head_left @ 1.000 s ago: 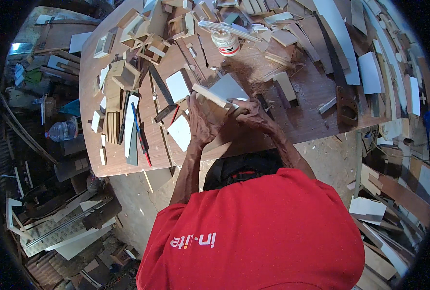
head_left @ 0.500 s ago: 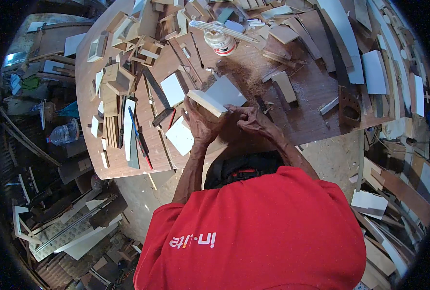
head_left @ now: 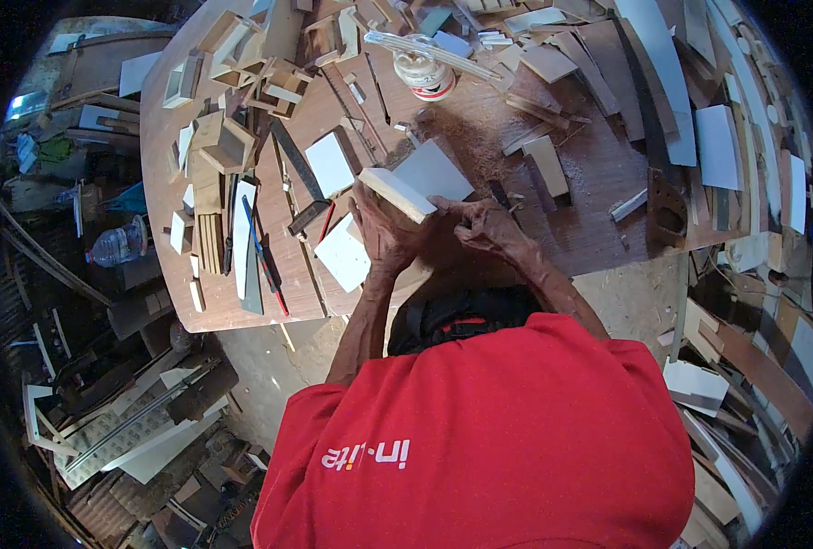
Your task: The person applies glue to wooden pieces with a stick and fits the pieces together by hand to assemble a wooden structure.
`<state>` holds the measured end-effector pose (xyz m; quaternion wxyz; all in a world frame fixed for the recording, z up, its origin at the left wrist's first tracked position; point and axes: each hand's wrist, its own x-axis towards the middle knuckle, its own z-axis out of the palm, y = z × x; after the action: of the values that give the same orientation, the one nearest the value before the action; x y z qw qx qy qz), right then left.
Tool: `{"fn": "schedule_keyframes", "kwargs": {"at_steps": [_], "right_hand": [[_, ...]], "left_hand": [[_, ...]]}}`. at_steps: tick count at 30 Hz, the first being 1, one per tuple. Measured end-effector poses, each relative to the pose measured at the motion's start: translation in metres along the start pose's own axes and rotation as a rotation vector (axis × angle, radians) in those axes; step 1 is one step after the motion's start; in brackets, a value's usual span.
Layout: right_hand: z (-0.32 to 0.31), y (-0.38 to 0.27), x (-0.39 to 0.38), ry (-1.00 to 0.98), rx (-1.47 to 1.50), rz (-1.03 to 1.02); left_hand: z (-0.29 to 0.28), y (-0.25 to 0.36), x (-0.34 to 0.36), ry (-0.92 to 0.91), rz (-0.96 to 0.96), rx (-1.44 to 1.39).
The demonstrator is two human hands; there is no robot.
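My left hand (head_left: 384, 240) is closed round a pale wooden piece (head_left: 397, 194), held tilted above the workbench with a light upper edge. My right hand (head_left: 484, 229) has curled fingers at that piece's right end; whether anything else is in them I cannot make out. A white board (head_left: 434, 165) lies just behind the piece. Another small white panel (head_left: 330, 165) and a white square (head_left: 342, 252) lie to its left. A dark square tool (head_left: 301, 183), a red pencil or pen (head_left: 324, 224) and a blue one (head_left: 254, 233) lie left of my hands.
The wooden workbench (head_left: 178, 293) is crowded with offcuts and small box frames (head_left: 228, 41). A glue-like tub (head_left: 425, 82) with sticks across it stands at the back, near sawdust (head_left: 489, 146). A long dark saw (head_left: 663, 206) lies right. Boards (head_left: 132, 430) pile up around the bench.
Compared with a second ago, the held piece is slightly lower, its right end dipped. My right hand's fingers have shifted a little at that end, and the view has moved slightly.
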<state>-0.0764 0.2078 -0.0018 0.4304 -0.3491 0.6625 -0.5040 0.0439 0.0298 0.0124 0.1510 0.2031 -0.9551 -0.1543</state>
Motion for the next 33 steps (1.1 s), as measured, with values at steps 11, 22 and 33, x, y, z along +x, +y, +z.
{"fn": "schedule_keyframes", "kwargs": {"at_steps": [11,22,33], "right_hand": [[-0.01,-0.028,0.007,-0.042,0.171,0.109],[-0.005,0.002,0.017,-0.103,0.233,0.049],[-0.023,-0.013,0.043,-0.051,0.057,-0.034]], "left_hand": [[-0.009,0.007,0.008,-0.027,-0.01,-0.068],[0.003,-0.002,0.001,-0.015,0.007,-0.03],[0.004,-0.005,0.001,-0.091,-0.067,-0.066]]}}
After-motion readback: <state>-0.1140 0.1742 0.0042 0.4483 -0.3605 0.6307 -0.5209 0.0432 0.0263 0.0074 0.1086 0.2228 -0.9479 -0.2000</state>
